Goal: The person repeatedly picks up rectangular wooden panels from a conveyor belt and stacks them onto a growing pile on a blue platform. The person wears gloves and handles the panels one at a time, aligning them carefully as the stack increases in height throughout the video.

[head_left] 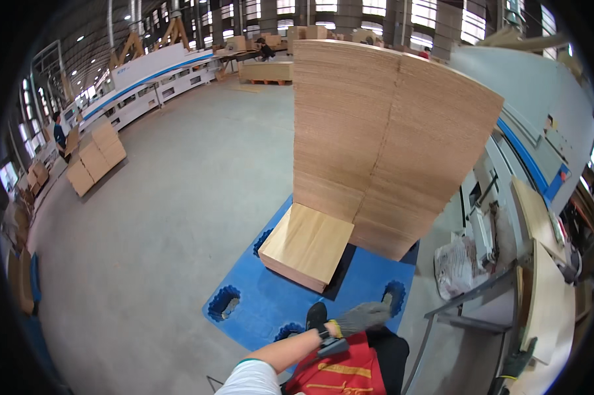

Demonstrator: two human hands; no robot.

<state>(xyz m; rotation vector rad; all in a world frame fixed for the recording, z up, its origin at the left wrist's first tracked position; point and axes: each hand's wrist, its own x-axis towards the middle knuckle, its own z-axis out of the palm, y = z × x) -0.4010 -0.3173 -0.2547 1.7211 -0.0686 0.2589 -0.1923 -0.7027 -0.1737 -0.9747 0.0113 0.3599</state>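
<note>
My left hand [364, 318], in a grey glove, reaches across in front of my red apron. Its fingers point right, look stretched out, and hold nothing that I can see. At the lower right, my right hand [520, 361] in a dark glove grips the edge of a pale wooden board [542, 306]; part of its fingers is hidden. Ahead of me, a low stack of square wooden panels [308, 245] sits on a blue plastic pallet [254, 309]. Behind it, on the same pallet, rises a tall stack of wooden panels [376, 145].
A metal-framed stand [471, 321] and a large white-and-blue machine [534, 125] line the right side, with a plastic bag [455, 266] beside them. To the left stand a stack of boards [97, 157] and a long machine [149, 89]. People work in the distance.
</note>
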